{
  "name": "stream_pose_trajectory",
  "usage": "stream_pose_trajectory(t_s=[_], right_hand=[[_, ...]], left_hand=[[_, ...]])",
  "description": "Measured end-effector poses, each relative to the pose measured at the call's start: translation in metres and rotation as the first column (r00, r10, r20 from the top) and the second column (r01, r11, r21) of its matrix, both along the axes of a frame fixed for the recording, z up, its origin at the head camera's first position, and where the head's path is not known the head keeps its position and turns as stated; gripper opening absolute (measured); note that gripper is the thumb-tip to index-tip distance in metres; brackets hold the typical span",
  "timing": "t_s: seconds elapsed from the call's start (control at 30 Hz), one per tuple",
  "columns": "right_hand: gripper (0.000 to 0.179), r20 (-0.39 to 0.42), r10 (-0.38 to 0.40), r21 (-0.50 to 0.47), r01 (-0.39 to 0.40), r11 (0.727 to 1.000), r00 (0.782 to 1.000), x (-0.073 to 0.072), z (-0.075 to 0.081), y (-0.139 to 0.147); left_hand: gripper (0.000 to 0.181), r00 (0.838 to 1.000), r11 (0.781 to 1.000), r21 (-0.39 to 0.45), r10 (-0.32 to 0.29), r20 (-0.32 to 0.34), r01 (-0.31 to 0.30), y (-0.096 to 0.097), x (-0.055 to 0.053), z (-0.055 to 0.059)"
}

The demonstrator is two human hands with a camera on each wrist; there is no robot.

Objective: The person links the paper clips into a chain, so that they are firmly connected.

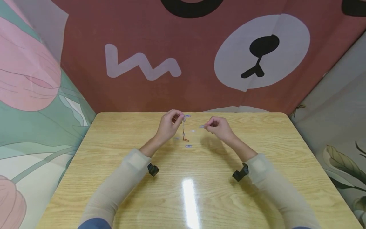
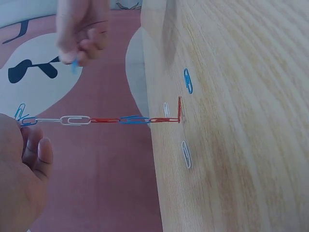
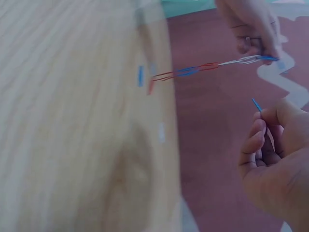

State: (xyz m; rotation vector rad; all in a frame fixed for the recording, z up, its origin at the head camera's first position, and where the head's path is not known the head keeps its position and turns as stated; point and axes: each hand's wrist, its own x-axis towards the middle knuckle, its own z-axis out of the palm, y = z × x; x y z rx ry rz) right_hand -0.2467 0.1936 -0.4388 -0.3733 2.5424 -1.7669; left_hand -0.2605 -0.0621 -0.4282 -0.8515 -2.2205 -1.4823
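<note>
My left hand (image 1: 169,125) pinches the top of a paper clip chain (image 2: 104,120) that hangs down to the table. Its links are blue, white and red, and the lowest red clip (image 2: 180,107) lies on the wood. At the top, another blue clip (image 2: 20,111) juts out by the left fingertips. Off to the right, my right hand (image 1: 219,128) pinches a single blue paper clip (image 3: 256,104) between thumb and finger, apart from the chain. Loose on the table near the chain are a blue clip (image 2: 188,80) and white clips (image 2: 186,154).
The wooden table (image 1: 160,190) ends at a red-brown printed cloth (image 1: 137,95) behind the hands. Patterned cloths hang at the left (image 1: 25,127) and right (image 1: 337,121). Small dark cameras (image 1: 153,170) sit on both wrists.
</note>
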Motion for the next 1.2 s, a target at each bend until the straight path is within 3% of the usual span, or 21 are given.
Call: stream_pose_trajectory(t_s=[0.17, 0.47, 0.83, 1.2], right_hand=[[0.007, -0.049, -0.001, -0.069, -0.003, 0.998, 0.999, 0.001, 0.02, -0.002], [0.01, -0.084, -0.008, -0.086, 0.001, 0.996, 0.996, 0.0, 0.044, -0.021], [0.006, -0.122, 0.006, -0.111, -0.019, 0.994, 0.993, -0.005, 0.048, -0.038], [0.007, -0.096, -0.021, -0.11, 0.01, 0.994, 0.995, -0.006, 0.05, -0.044]], left_hand=[[0.009, 1.0, 1.0, 0.001, -0.001, -0.007, 0.001, 0.002, 0.0, -0.001], [0.009, 1.0, 1.0, 0.002, -0.012, -0.001, 0.012, 0.006, -0.001, 0.0], [0.006, 1.0, 1.0, 0.012, -0.021, -0.001, 0.021, 0.009, -0.003, -0.001], [0.007, 0.999, 0.999, 0.007, -0.037, -0.012, 0.037, 0.011, -0.002, -0.001]])
